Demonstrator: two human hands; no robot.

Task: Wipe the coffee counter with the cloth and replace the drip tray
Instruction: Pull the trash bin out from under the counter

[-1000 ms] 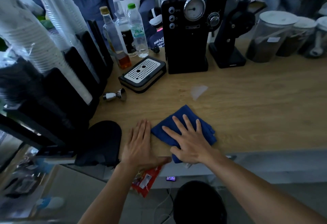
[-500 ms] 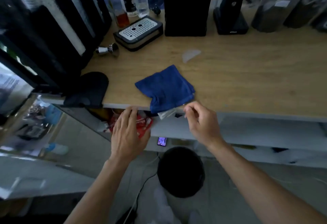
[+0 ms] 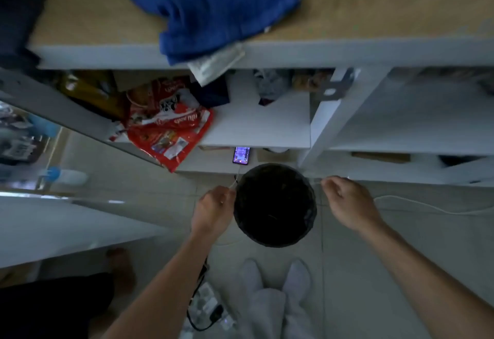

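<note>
The blue cloth (image 3: pixel 213 9) lies crumpled on the wooden counter (image 3: pixel 374 4) at its front edge, with its white label hanging over the lip. Neither hand touches it. Both hands are low, below the counter, on either side of a round black bin (image 3: pixel 275 205) on the floor. My left hand (image 3: pixel 213 210) is at the bin's left rim with its fingers curled in. At the right rim, my right hand (image 3: pixel 347 202) has its fingers pinched together, and I see nothing in them. The drip tray is out of view.
White shelves (image 3: pixel 256 124) under the counter hold a red snack bag (image 3: pixel 168 127) and a lit phone (image 3: pixel 242 155). A white cable (image 3: pixel 427 207) and a power strip (image 3: pixel 205 309) lie on the tiled floor. My white-socked feet (image 3: pixel 275 277) stand behind the bin. Another person's foot (image 3: pixel 120 263) is at the left.
Both hands left the cloth and dropped from the counter edge to the bin's rim. The view tilted down, so the coffee machine and drip tray went out of frame.
</note>
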